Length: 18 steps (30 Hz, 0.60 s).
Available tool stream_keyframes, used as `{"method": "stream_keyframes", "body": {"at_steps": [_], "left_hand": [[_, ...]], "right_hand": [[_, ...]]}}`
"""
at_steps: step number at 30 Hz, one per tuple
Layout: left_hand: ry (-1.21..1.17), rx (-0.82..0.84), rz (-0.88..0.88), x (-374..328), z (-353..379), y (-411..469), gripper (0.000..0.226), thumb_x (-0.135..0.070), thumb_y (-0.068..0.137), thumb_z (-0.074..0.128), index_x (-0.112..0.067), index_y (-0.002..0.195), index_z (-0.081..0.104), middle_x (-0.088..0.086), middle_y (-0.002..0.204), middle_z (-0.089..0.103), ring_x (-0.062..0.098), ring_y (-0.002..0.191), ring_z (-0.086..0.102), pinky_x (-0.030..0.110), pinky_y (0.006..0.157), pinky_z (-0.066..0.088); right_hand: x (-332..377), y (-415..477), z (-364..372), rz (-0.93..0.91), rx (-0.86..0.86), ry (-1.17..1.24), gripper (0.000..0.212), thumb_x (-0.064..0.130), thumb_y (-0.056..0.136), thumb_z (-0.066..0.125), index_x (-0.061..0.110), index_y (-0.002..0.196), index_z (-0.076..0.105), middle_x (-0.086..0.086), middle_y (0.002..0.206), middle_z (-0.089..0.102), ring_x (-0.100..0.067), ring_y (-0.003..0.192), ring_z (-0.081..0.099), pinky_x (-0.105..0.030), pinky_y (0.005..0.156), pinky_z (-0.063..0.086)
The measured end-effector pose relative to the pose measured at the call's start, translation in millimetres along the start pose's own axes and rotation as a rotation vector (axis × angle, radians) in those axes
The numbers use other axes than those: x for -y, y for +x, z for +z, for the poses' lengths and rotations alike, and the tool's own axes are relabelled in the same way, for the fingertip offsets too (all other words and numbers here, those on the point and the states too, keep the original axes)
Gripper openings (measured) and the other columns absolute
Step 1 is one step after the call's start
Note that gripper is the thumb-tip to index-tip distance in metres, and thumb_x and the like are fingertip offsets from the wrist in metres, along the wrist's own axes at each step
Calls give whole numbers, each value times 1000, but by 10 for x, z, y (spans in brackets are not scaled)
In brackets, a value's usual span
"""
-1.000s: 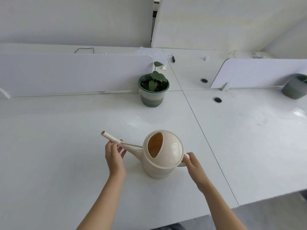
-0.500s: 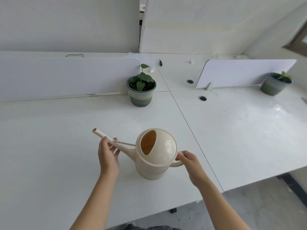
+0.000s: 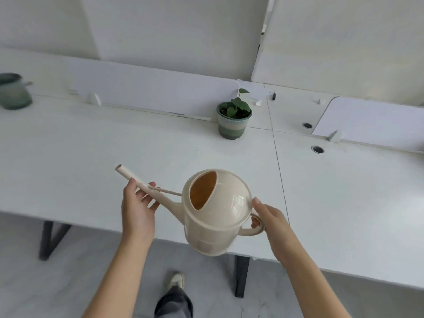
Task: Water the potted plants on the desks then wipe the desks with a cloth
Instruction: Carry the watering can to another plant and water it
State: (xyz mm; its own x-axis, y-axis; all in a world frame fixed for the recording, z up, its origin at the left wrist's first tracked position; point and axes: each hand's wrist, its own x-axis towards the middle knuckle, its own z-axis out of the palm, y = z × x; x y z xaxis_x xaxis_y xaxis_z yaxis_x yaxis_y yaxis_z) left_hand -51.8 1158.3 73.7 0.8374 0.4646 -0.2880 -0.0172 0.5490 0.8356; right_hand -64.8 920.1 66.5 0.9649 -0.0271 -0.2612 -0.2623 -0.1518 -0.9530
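A cream watering can [image 3: 218, 214] hangs in the air over the front edge of the white desk [image 3: 91, 157]. My right hand [image 3: 268, 216] grips its loop handle at the right. My left hand [image 3: 137, 207] holds the long spout from below, the fingers curled loosely round it. The spout points up and to the left. A green striped pot with a small leafy plant [image 3: 234, 118] stands at the back of the desk against the low divider, well beyond the can. A second green pot [image 3: 13, 91] shows blurred at the far left.
Low white dividers [image 3: 149, 88] run along the back of the desks. Two round cable holes [image 3: 317, 149] sit in the right desk. Black desk legs [image 3: 49, 237] stand below the front edge. My leg and shoe [image 3: 175, 292] are on the grey floor.
The can has lifted off the desk and come back over its front edge. The view has swung left and pulled away, bringing in the floor and the left pot.
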Motion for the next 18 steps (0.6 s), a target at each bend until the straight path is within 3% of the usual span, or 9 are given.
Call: {"method": "stream_keyframes", "body": {"at_steps": [5, 9, 12, 18], "left_hand": [[-10, -156, 50, -82, -535, -433, 25, -34, 96, 31, -20, 88, 49, 4, 84, 54, 18, 82, 55, 32, 78, 42], [-10, -249, 112, -216, -940, -689, 28, -35, 97, 29, -18, 94, 50, 3, 85, 54, 14, 80, 56, 30, 72, 42], [-37, -338, 141, -362, -1288, -865, 29, -36, 97, 29, -17, 110, 48, 5, 89, 54, 15, 84, 55, 30, 74, 44], [-82, -442, 212, -759, -2019, -1204, 24, -35, 97, 31, -22, 91, 50, 5, 89, 54, 18, 84, 56, 31, 74, 46]], "right_hand": [[20, -307, 220, 12, 162, -58, 41, 38, 85, 55, 11, 58, 39, -4, 60, 40, -17, 61, 36, -27, 65, 28], [-4, -499, 538, 25, 284, -84, 42, 37, 84, 56, 11, 57, 38, -2, 59, 40, -15, 59, 37, -26, 65, 29], [-11, -652, 827, 22, 378, -94, 42, 36, 84, 57, 12, 57, 37, 0, 57, 39, -15, 58, 37, -25, 62, 28], [51, -1049, 1488, -17, 526, -110, 43, 49, 64, 60, 14, 54, 37, 6, 50, 39, -16, 58, 34, -28, 63, 26]]}}
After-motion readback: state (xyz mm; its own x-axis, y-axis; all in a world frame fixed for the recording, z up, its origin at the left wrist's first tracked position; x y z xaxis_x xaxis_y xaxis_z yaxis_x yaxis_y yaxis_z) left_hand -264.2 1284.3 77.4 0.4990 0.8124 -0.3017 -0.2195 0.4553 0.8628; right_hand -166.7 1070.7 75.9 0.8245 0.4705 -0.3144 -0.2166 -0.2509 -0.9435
